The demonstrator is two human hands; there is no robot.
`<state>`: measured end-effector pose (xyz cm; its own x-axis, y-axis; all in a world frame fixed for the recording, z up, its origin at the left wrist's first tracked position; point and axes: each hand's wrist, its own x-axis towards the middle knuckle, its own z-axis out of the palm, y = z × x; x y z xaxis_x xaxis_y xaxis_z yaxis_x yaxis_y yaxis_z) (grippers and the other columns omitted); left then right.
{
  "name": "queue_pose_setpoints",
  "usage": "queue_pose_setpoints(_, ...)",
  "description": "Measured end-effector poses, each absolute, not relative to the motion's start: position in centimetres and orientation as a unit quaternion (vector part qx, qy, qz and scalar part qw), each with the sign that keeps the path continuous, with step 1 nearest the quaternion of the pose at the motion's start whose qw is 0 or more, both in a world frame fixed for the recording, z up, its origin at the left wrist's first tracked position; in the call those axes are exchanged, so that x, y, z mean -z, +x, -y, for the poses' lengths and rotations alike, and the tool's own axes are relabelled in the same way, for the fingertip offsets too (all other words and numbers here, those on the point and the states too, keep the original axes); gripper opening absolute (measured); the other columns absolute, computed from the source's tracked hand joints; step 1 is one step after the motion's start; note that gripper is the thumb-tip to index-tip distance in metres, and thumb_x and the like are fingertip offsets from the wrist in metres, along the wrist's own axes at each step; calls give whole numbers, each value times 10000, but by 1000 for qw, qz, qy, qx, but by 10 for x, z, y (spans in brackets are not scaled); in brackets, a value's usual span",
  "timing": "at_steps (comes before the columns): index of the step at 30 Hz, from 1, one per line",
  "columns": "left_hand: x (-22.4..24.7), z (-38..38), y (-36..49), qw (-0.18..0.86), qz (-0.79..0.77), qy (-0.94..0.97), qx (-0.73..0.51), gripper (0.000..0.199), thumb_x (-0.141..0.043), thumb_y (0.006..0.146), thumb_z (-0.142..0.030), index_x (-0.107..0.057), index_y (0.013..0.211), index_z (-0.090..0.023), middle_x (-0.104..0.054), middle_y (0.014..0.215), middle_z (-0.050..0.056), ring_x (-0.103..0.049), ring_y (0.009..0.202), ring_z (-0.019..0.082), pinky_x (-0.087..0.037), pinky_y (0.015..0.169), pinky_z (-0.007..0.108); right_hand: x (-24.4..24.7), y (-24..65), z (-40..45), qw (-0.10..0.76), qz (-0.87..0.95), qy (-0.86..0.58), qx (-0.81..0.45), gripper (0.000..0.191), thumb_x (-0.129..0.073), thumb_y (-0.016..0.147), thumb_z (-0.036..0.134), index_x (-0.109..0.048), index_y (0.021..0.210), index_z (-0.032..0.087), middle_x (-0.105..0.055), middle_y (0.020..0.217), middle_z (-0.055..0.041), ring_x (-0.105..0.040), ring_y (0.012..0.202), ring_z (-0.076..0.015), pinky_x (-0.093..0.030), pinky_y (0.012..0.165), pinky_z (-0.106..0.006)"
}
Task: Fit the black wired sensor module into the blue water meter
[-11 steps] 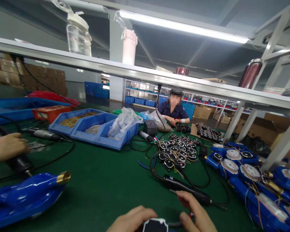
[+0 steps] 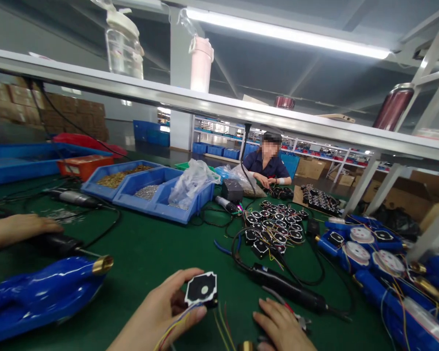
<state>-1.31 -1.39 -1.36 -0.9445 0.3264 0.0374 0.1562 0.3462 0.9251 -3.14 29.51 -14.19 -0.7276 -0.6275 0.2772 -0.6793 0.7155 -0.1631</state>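
Note:
My left hand [image 2: 155, 312] holds up a small black eight-sided module [image 2: 201, 288] with a white face; coloured wires [image 2: 175, 329] trail from it over my fingers. My right hand [image 2: 281, 327] lies palm down on the green mat [image 2: 149, 248] at the bottom edge. It sits beside a brass fitting [image 2: 246, 346] and thin loose wires [image 2: 221, 321]. Whether it grips anything is hidden. A black electric screwdriver [image 2: 285, 288] with its cable lies just beyond my right hand.
A heap of the same black modules [image 2: 274, 224] lies mid-table. Blue housings [image 2: 384, 273] are stacked at the right, and one with a brass nozzle [image 2: 40, 295] lies at the left. A co-worker's hand [image 2: 16, 228] rests there on a dark tool. Behind stand blue parts bins [image 2: 146, 195] and a seated person [image 2: 269, 168].
My left hand has risen and turned the black module up into view, white face toward me. My right hand has dropped to the mat. The camera tilted slightly.

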Motion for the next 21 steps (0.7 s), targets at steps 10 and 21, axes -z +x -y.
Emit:
queue_pose_setpoints(10,43,21,-46,47,-910,112,-396,432,-617,753,-425,-527,1099,-183,-566,1001,60,-530,943,271,-412,831,344,131,1,-296,113,941,262,-182,246,-555,818,67,-620,991,229,-553,1102,-31,-513,1045,-194,-459,953,-357)
queue_pose_setpoints(21,80,83,-70,56,-943,104,-312,608,-428,833,-439,-285,1383,-224,-407,1322,66,-399,1208,271,-330,1037,415,156,-18,-314,297,940,162,-40,366,-707,750,350,-596,1083,247,-568,1070,-125,-582,903,-319,-565,659,-406)
